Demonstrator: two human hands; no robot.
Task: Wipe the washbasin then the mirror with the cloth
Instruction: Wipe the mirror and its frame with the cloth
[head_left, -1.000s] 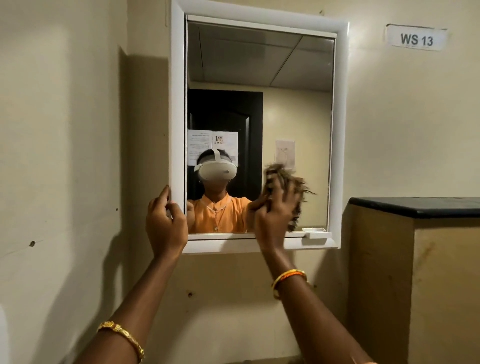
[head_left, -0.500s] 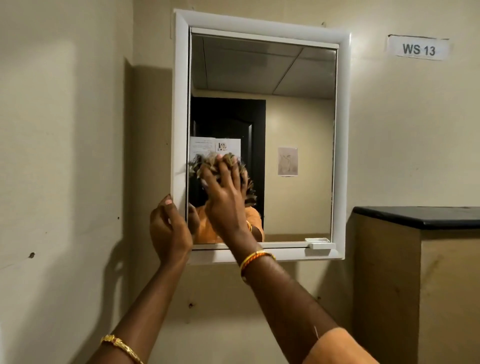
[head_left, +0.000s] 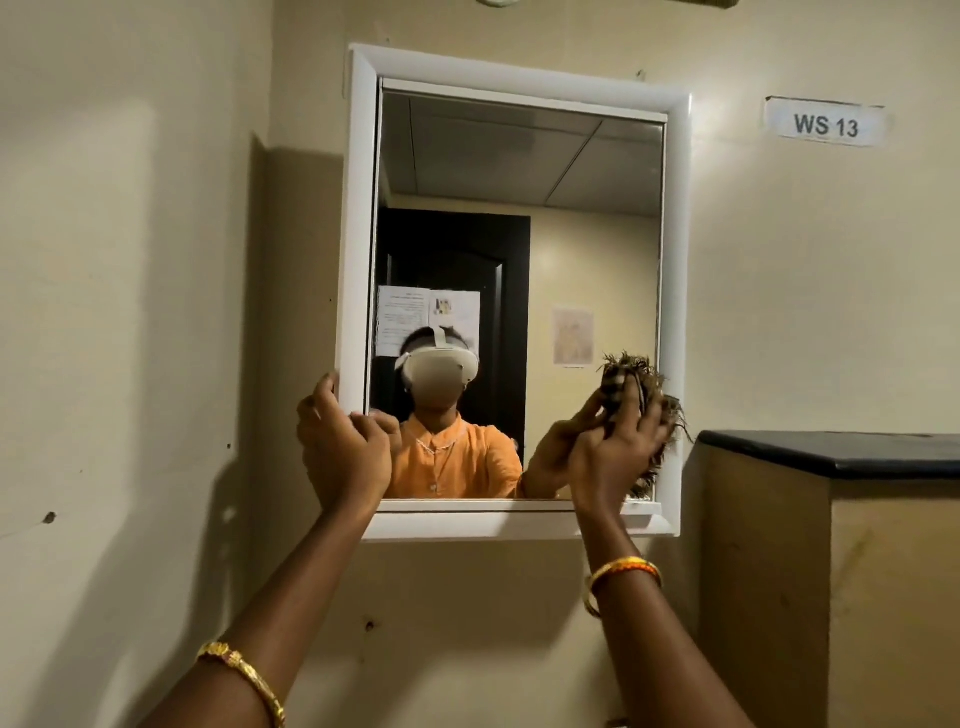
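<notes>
The mirror (head_left: 519, 208) hangs upright on the wall in a white frame. The cloth (head_left: 655, 415) – brownish, shaggy, bunched – is pressed on the glass at the lower right corner.

A single head-worn wide-angle camera faces a wall-mounted mirror (head_left: 519, 291) straight on from close range, tilted slightly upward, both forearms reaching in from below.
</notes>
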